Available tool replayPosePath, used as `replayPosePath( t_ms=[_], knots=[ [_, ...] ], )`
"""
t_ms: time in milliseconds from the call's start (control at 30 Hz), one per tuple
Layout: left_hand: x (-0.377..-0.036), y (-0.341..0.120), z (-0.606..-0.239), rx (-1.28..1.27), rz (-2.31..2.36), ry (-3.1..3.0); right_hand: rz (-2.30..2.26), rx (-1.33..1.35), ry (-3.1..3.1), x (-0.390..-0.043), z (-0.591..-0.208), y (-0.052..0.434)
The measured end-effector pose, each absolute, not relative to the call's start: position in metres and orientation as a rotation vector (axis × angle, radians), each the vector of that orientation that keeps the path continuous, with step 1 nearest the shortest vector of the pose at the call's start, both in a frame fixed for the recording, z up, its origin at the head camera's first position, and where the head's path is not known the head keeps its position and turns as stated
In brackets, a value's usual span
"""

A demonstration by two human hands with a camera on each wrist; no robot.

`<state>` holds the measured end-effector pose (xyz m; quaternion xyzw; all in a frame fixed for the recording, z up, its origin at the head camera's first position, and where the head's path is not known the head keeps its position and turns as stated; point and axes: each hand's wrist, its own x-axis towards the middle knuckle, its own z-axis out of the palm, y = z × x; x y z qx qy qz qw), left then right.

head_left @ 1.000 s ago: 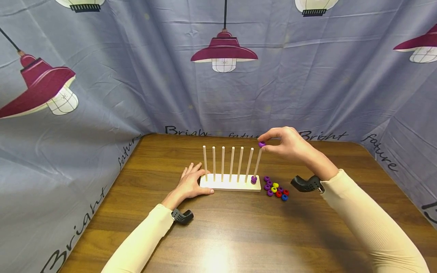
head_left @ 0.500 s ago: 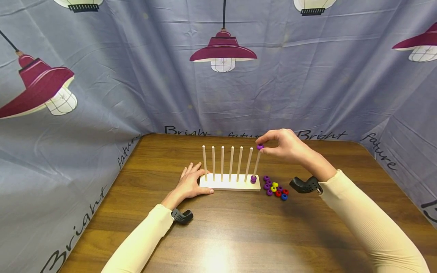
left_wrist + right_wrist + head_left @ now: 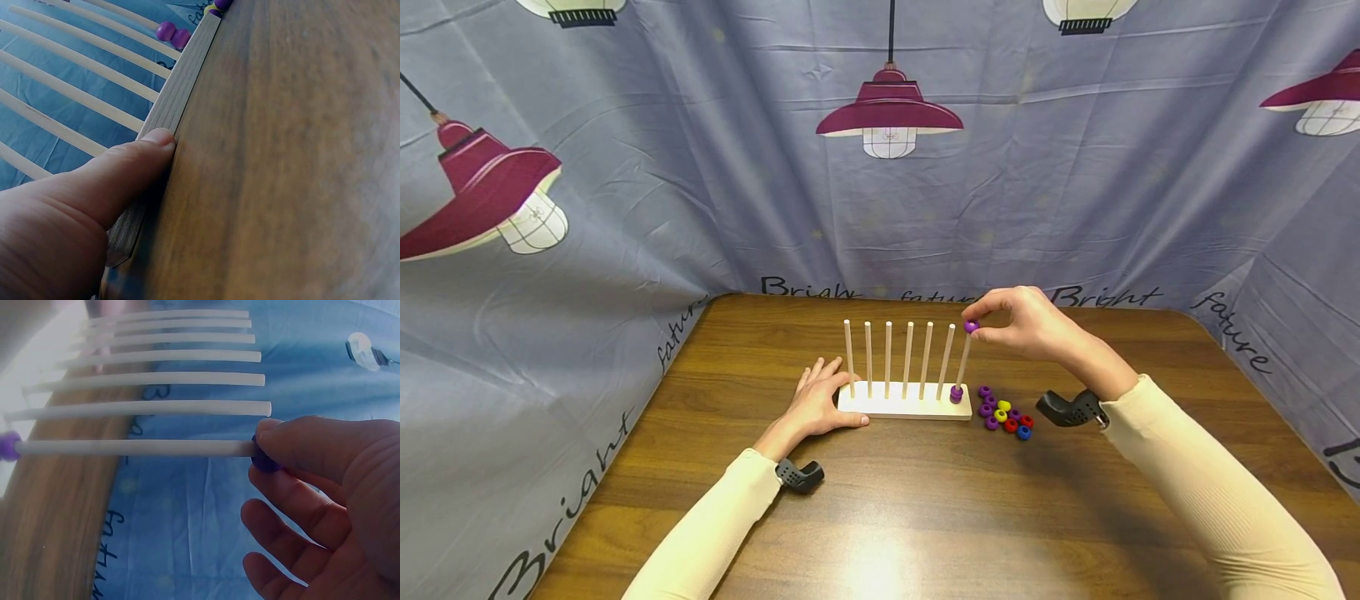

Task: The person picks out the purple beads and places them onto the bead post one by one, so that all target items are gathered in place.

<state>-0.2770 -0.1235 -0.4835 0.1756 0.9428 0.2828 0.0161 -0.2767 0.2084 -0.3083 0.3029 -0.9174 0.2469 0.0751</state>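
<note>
purple bead (image 3: 972, 327) at rightmost peg (image 3: 963, 360) tip | right hand (image 3: 1028, 323) pinching it | left hand (image 3: 817, 407) flat against base (image 3: 904, 406)

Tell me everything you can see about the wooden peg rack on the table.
The peg rack is pale, unpainted wood: a flat oblong base with seven thin round pegs standing in a row. It lies flat on the brown table. The left hand rests on its left end, thumb against the front edge. One purple bead sits at the foot of the rightmost peg, and the right hand pinches another purple bead at that peg's tip. The other pegs are bare.
</note>
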Motion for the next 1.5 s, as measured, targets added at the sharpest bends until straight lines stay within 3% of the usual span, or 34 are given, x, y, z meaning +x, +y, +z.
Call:
replayPosePath(
  t_ms=[867,1500],
  knots=[
    [-0.277,-0.126,-0.484,0.542,0.866,2.941,0.751,0.810,-2.801,-0.276,-0.312,0.225],
    [-0.277,-0.124,-0.483,0.544,0.868,2.936,0.750,0.668,-2.873,-0.273,-0.355,0.259]
  ],
)
